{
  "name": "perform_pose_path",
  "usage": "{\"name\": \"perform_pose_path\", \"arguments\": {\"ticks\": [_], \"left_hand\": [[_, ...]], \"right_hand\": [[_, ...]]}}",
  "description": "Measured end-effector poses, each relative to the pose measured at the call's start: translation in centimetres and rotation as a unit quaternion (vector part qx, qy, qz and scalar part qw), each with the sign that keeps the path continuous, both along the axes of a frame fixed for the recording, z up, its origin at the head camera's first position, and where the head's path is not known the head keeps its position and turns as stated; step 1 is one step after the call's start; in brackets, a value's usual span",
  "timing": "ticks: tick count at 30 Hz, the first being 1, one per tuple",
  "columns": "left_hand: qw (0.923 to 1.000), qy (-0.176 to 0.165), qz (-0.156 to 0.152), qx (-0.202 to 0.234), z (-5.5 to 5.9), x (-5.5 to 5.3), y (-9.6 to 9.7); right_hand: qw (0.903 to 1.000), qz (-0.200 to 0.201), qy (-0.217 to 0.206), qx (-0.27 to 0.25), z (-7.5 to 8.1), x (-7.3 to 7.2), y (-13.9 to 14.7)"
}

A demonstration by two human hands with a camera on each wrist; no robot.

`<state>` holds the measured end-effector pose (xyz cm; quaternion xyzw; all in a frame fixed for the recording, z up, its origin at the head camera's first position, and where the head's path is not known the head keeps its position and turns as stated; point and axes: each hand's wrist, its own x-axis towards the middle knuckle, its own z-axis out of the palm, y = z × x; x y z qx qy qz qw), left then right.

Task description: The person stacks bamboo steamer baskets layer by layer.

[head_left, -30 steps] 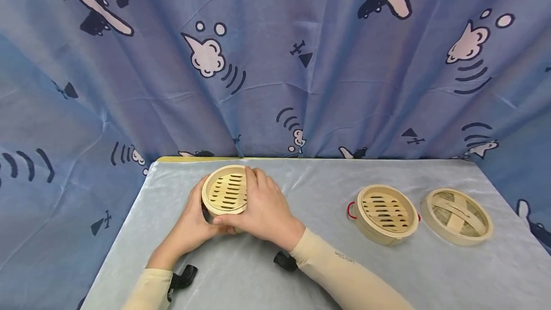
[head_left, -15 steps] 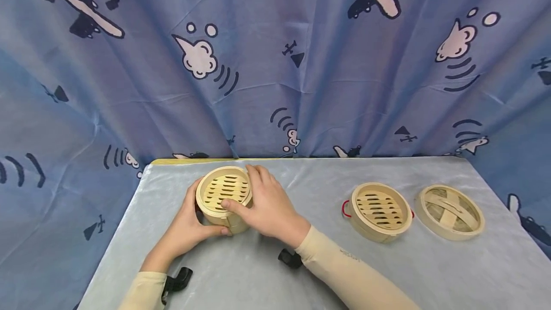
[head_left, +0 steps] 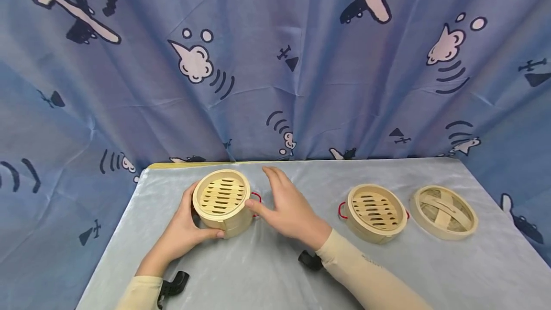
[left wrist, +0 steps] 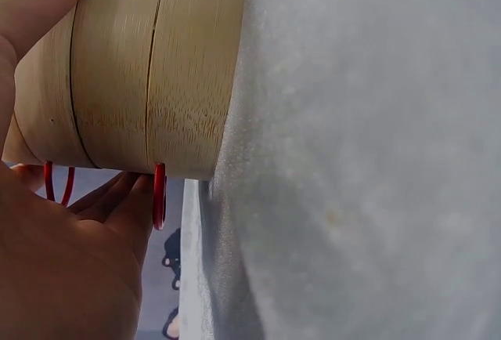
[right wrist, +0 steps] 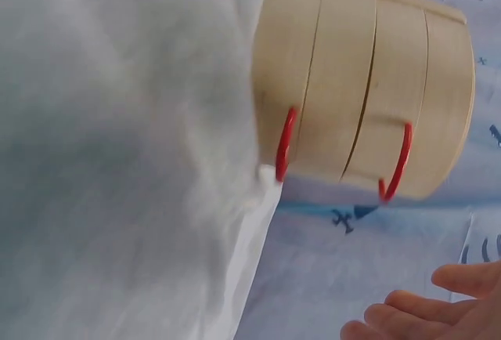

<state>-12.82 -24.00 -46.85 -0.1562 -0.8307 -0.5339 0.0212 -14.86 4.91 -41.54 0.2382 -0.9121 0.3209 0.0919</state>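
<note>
Two stacked steamers (head_left: 234, 225) stood between the left hand (head_left: 181, 227), curled round their outer side, and the right hand (head_left: 289, 208), spread and just apart from them. From my remote seat I judged that an uneven left push, or the right snagging the red handles (right wrist: 285, 144), could slide the upper tier (right wrist: 430, 97) off.

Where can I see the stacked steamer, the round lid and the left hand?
Stacked steamer (right wrist: 346, 81), right wrist view: on its side wall.
Round lid (head_left: 446, 211), head view: on its crossed strips.
Left hand (head_left: 182, 230), head view: near the base of the thumb.
</note>
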Motion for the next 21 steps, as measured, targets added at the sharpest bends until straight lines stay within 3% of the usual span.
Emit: {"name": "perform_pose_path", "arguments": {"ticks": [7,21], "left_hand": [[1.0,-0.004,0.004,-0.007,-0.5,-0.3,-0.2],[0.9999,-0.015,0.004,0.0,-0.4,-0.1,-0.2]], "right_hand": [[0.9998,-0.016,-0.009,-0.001,-0.6,0.0,2.7],[0.9986,-0.041,0.008,0.031,-0.4,-0.1,7.6]]}}
